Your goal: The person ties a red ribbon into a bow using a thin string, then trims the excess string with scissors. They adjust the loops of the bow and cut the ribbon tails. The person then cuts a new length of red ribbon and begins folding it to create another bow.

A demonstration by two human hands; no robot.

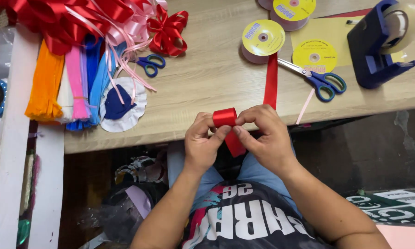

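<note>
Head view: you work at the frame's centre, at the counter (207, 83) edge.
Left hand (202, 145): fingers pinched on the red ribbon loop (225, 117).
Right hand (265, 138): pinched on that loop too.

Glossy red ribbon (225, 117), folded into a loop at the table's edge, tail seemingly hanging below.

Both forearms angle inward, left hand (203, 140) and right hand (265, 138) meeting, fingers pinched shut.
</note>
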